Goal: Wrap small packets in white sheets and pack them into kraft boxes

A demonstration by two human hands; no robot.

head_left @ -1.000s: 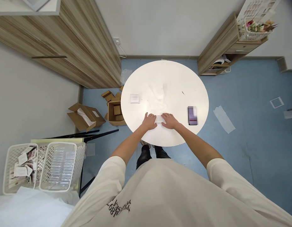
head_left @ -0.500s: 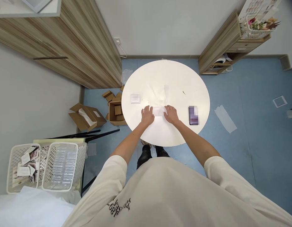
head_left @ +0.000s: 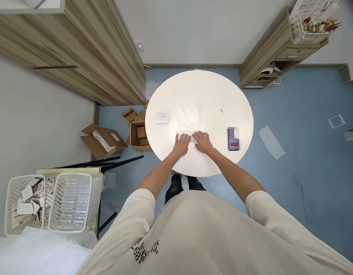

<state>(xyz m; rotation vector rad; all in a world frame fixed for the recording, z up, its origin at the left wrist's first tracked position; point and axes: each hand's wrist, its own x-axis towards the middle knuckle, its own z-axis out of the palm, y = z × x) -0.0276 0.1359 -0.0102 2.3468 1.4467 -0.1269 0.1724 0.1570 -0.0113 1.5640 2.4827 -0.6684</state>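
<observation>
On the white round table (head_left: 199, 164) lies a thin, whitish, see-through sheet (head_left: 190, 116), its near end folded into a flat strip around something I cannot make out. My left hand (head_left: 182, 145) rests on the left part of this strip, fingers spread and pressed down flat. Close beside it, my right hand (head_left: 203, 143) lies on the right part, its fingers also spread. Fingertips cover much of the strip's middle. A small clear plastic box (head_left: 162, 118) sits to the left of my hands. To their right is a purple item (head_left: 233, 138), blurred by pixels.
Open cardboard boxes (head_left: 140, 135) stand on the floor left of the table. Two white baskets (head_left: 70, 202), one with clear packs, are at lower left. A wooden cabinet (head_left: 124, 72) is at left, a shelf unit (head_left: 268, 49) at right. White sheets (head_left: 272, 142) lie on the blue floor.
My hands have moved inward from the strip's two ends onto its middle, fingers now flat on top. The sheet beyond it looks more spread out. The view has shifted slightly.
</observation>
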